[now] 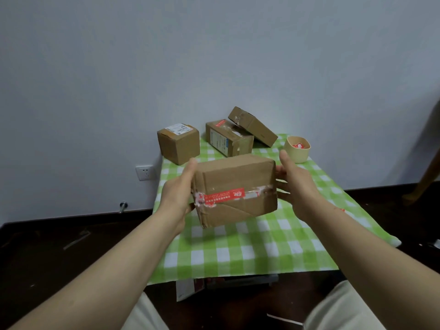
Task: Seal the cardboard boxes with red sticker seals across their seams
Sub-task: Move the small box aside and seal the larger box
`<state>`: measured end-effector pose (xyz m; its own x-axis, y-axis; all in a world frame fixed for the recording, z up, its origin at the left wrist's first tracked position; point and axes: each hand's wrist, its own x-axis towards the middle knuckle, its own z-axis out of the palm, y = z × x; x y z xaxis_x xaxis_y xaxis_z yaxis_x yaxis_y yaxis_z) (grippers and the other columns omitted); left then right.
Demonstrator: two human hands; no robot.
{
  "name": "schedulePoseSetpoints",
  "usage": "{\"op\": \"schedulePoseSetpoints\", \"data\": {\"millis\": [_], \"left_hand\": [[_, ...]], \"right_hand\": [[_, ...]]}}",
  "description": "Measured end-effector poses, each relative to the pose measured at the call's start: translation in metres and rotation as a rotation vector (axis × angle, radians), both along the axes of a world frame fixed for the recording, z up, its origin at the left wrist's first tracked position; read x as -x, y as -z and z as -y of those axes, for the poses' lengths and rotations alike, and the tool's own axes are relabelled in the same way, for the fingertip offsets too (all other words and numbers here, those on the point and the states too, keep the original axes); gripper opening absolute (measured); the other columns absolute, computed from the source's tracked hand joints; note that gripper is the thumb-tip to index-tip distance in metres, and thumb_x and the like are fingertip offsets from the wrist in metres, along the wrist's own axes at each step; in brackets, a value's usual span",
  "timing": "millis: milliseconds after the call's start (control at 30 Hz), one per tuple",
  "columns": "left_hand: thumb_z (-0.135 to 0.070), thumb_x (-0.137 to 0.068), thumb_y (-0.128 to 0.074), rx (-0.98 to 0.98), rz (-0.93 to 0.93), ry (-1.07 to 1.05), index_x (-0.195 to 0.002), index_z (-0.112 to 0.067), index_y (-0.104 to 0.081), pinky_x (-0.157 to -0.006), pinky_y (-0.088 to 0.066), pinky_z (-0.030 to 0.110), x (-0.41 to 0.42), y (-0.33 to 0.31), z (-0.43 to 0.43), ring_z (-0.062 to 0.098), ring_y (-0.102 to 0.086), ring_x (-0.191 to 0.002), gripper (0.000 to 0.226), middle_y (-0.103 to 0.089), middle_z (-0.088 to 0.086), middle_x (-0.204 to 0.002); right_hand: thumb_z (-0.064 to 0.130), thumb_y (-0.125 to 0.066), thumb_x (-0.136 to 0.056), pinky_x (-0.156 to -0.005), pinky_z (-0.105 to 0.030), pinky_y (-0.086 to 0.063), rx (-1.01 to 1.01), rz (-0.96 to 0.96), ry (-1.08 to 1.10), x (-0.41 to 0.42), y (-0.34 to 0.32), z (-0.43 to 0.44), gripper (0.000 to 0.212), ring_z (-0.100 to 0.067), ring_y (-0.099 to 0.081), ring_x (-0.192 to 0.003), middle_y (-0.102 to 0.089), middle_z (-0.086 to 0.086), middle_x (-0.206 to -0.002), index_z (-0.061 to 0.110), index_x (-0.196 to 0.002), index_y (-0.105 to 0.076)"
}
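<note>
Held above the green-and-white checked cloth: a brown cardboard box, red sticker seal across its near seam. Clasped at its ends between left hand and right hand, fingers wrapped around it.

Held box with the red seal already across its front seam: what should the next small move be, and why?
Probably set the held box down at the back with the other boxes. Its red sticker seal already spans the seam on the face turned to the camera, and both the left hand and right hand are occupied, so neither can take a fresh seal from the beige cup.
</note>
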<state>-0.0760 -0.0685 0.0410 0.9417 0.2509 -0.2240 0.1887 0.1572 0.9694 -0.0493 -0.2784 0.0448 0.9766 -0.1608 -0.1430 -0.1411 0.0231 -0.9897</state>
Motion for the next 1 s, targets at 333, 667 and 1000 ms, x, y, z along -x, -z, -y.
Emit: {"op": "schedulePoseSetpoints", "data": {"millis": [333, 667, 1000], "left_hand": [[0.021, -0.065, -0.066, -0.144, 0.217, 0.030, -0.130, -0.009, -0.044, -0.077, -0.048, 0.017, 0.011, 0.030, -0.001, 0.013, -0.047, -0.122, 0.075, -0.052, 0.003, -0.128], [0.003, -0.071, -0.067, -0.496, 0.339, 0.156, -0.142, -0.027, -0.027, -0.108, -0.033, 0.026, 0.027, 0.053, -0.002, 0.005, -0.035, -0.122, 0.087, -0.027, -0.010, -0.126], [-0.059, -0.071, -0.068, -0.291, 0.199, -0.009, -0.126, -0.024, -0.050, -0.086, -0.048, 0.029, 0.013, 0.044, -0.004, 0.010, -0.054, -0.107, 0.067, -0.056, -0.006, -0.120]], "right_hand": [[0.042, -0.048, -0.093, -0.088, -0.033, -0.046, -0.099, 0.021, -0.039, 0.008, 0.031, 0.003, 0.030, -0.013, -0.061, -0.100, -0.069, 0.004, -0.107, 0.023, -0.106, -0.067], [0.033, -0.063, -0.086, -0.099, -0.045, -0.046, -0.212, -0.085, -0.035, 0.019, 0.041, 0.003, 0.016, -0.017, -0.056, -0.113, -0.063, 0.007, -0.112, 0.025, -0.099, -0.067], [0.037, -0.070, -0.076, -0.103, -0.035, -0.039, -0.121, 0.007, -0.122, 0.015, 0.048, -0.001, 0.040, -0.011, -0.054, -0.117, -0.066, 0.011, -0.116, 0.026, -0.115, -0.065]]}}
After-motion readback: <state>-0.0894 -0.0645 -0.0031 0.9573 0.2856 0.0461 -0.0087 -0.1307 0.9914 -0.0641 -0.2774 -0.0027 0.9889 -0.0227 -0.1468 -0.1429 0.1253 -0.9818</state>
